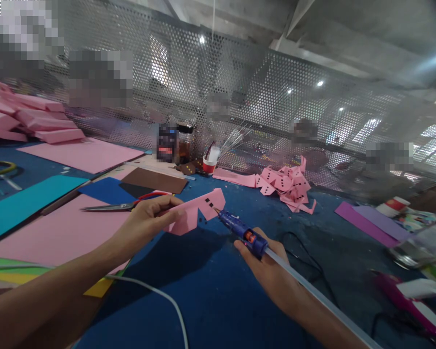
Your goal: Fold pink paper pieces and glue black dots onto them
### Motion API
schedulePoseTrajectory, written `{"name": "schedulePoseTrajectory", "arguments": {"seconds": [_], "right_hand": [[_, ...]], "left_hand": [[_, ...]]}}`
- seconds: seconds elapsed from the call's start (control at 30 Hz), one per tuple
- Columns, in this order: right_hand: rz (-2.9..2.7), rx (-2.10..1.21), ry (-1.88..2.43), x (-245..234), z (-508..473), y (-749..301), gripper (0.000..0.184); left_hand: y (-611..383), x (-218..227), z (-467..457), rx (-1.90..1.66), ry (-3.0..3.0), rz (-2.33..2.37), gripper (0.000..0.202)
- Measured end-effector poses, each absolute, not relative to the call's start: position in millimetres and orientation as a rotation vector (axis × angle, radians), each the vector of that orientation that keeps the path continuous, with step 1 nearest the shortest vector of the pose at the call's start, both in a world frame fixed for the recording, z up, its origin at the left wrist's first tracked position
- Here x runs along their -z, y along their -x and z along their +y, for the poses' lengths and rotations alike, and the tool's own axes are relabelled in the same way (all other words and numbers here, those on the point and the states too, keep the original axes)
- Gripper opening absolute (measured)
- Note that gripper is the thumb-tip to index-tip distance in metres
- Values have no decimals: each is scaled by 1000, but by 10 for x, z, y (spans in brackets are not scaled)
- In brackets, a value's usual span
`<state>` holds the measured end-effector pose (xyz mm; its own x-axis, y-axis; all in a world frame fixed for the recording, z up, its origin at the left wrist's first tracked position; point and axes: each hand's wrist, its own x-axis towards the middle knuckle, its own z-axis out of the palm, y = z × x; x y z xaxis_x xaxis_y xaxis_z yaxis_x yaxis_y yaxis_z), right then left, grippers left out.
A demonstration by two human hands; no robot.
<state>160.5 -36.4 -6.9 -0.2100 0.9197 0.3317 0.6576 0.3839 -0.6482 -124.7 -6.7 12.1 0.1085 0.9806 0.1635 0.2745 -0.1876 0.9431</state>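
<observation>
My left hand (pixel 158 212) pinches a folded pink paper strip (pixel 189 216) and holds it above the blue table. Small black squares mark the strip near its far end, and a notch is cut in its lower edge. In my right hand (pixel 267 271) is a blue hot glue gun (pixel 240 227), with a long pale glue stick (pixel 294 275) running out of its back. The gun's nozzle points at the strip near the black squares; whether it touches the paper I cannot tell. Scissors (pixel 109 207) lie just behind my left hand.
A pile of dotted pink paper pieces (pixel 285 186) lies at the back, beside a paper cup (pixel 210 165) of thin wires. Coloured sheets, including a turquoise one (pixel 29 201), cover the left. A white cable (pixel 160 291) crosses the front. A magenta tool (pixel 409 303) lies at right.
</observation>
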Motion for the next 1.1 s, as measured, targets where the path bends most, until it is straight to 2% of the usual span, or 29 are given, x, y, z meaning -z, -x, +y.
{"name": "schedulePoseTrajectory", "arguments": {"seconds": [0.77, 1.1], "right_hand": [[-1960, -382, 1348, 147, -340, -1621, 31], [-1964, -456, 1327, 68, -373, -1611, 31]], "left_hand": [[1265, -113, -58, -1139, -1645, 1282, 27], [1247, -133, -74, -1133, -1603, 1276, 28]]}}
